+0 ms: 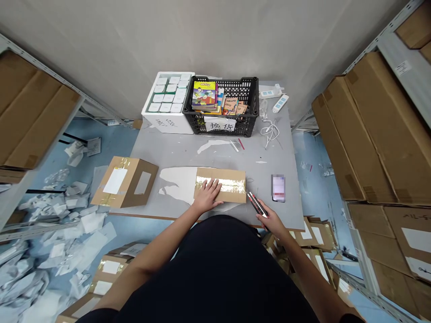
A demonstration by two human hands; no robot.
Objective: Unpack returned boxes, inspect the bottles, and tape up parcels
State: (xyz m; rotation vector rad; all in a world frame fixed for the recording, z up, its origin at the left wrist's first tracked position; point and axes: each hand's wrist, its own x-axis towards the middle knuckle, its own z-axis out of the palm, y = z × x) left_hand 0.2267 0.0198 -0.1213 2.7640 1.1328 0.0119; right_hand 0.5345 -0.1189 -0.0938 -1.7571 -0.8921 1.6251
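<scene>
A taped cardboard box (232, 174) lies on the grey table near its front edge. My left hand (208, 196) rests flat on the box's left part, fingers spread over the shiny tape. In my right hand (270, 219) is a box cutter (257, 205), gripped by its handle and pointing up and left. Its tip is close to the box's lower right corner; whether it touches cannot be told. Torn white paper (178, 181) spreads out left of the box. A phone (279, 188) with a blurred screen lies to the right of my right hand.
Another taped carton (143, 184) stands at the table's left edge. At the back are a white foam box (170, 125) of small cartons and a black crate (249, 128) with books. A white cable (269, 130) and power strips (280, 103) lie right. Shelves with cartons flank both sides.
</scene>
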